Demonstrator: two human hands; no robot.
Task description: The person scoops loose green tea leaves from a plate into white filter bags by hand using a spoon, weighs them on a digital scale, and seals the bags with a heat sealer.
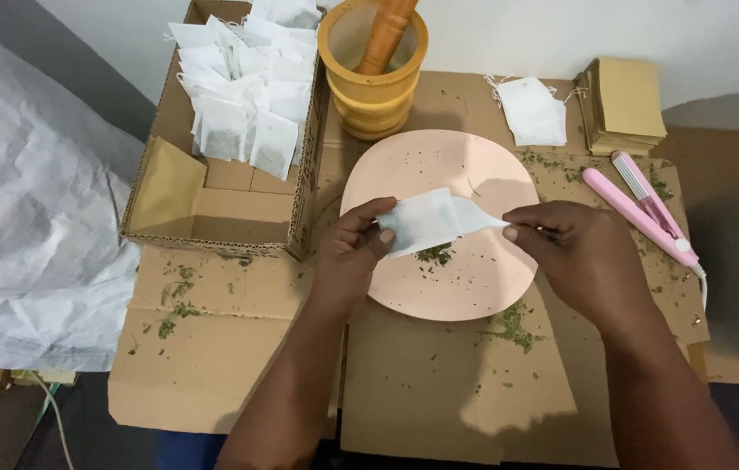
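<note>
Two hands hold one small white paper bag (426, 219) over the middle of the pink plate (439, 226). The left hand (350, 252) pinches the bag's left end between thumb and fingers; the right hand (574, 248) is closed on the thin right end, which looks pulled out to a point, though I cannot tell if the bag's mouth is open. Under the bag a little pile of dried green herb (435, 254) lies on the plate, with crumbs around it.

Behind the plate, near the far edge of the cardboard sheet (439, 383), stands a yellow mortar (374, 78) with a wooden pestle (387, 35). At the far left is a cardboard box (212, 209) of filled bags, and at the right edge a pink sealing iron (644, 213).

The paper seems thin, so too strong a pull could tear it. If the bag tilts, herb would probably fall beside the plate, as some already lies on the cardboard.
</note>
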